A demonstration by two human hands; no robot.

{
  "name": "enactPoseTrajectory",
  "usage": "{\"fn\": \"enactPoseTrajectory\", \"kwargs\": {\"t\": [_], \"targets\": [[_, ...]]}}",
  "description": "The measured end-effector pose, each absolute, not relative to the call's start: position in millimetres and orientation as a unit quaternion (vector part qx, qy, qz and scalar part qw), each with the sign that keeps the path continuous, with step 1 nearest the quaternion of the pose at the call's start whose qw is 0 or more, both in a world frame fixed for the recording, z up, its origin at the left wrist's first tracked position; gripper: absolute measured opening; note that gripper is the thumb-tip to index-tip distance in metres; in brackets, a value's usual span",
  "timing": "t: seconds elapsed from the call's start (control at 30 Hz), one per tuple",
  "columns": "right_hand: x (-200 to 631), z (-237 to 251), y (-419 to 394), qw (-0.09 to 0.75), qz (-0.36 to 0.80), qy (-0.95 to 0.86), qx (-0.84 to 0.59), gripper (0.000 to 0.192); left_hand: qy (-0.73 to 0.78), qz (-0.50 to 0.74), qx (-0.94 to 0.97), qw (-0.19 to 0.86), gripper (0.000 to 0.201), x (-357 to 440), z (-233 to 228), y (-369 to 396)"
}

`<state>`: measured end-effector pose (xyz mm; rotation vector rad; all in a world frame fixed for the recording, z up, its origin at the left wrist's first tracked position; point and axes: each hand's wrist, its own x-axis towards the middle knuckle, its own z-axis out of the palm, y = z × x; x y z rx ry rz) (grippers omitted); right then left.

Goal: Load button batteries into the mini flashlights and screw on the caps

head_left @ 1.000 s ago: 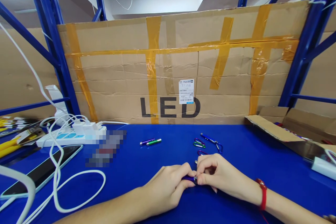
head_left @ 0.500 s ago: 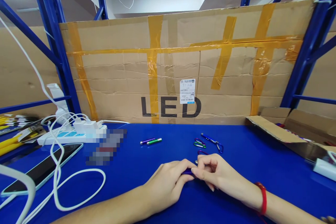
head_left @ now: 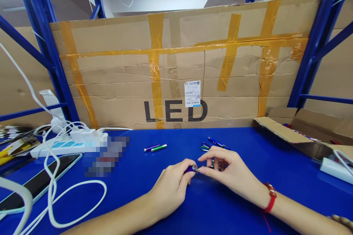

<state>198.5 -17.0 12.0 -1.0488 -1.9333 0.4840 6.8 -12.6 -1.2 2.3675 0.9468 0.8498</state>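
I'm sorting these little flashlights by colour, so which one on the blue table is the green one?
The green flashlight is the right one of the pair lying side by side beyond the left hand; its neighbour, the purple flashlight, lies just left of it.

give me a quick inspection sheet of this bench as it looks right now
surface: blue tabletop, glossy.
job's things: small purple flashlight, mostly hidden inside the left hand, its silver end showing.
clutter: purple and green mini flashlights lying side by side; coloured carabiner clips and a blue flashlight behind the hands; phone at left; open cardboard box at right.
grips: left hand shut on the small purple flashlight; right hand pinches at its silver end, red bracelet on the wrist.
cables: white cable looped over the table; power strip with white plugs.
surroundings: taped cardboard sheet marked LED; blue rack posts.
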Motion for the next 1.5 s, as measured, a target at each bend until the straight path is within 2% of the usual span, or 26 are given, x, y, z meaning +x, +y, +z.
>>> {"fn": "enactPoseTrajectory", "kwargs": {"t": [0.13, 0.4, 0.8, 0.9, 0.97, 1.2, 1.5], "targets": [[199.5, 12.2, -17.8, 0.430, 0.144, -0.813, -0.365, 0.018, 0.334, 0.298, 0.863, 0.233, 0.013, 6.3, -2.7, -13.8], [204.8, 9.6, -16.4, 0.433, 0.119, -0.834, -0.320, 0.019, 0.325, 0.258, 0.872, 0.259, 0.014, 5.1, 1.7, -16.1], [197.5, 10.1, -19.7, 0.385, 0.274, -0.779, -0.412, 0.024, 0.298, 0.243, 0.891, 0.241, 0.004, 1.3, -0.1, -20.4], [191.3, 7.6, -23.9, 0.370, 0.302, -0.766, -0.430, 0.034, 0.300, 0.280, 0.883, 0.227, 0.003, 2.6, -3.9, -18.9], [185.8, 5.6, -27.0, 0.364, 0.319, -0.764, -0.427, 0.045, 0.292, 0.290, 0.882, 0.227, 0.009, 3.8, -5.3, -18.3], [183.5, 3.8, -24.1, 0.355, 0.368, -0.759, -0.402, 0.043, 0.311, 0.265, 0.863, 0.296, 0.008, 7.1, 0.7, -17.5], [184.5, 3.4, -27.1, 0.340, 0.361, -0.767, -0.408, 0.054, 0.277, 0.298, 0.846, 0.346, 0.004, 7.1, 1.9, -15.0]]}}
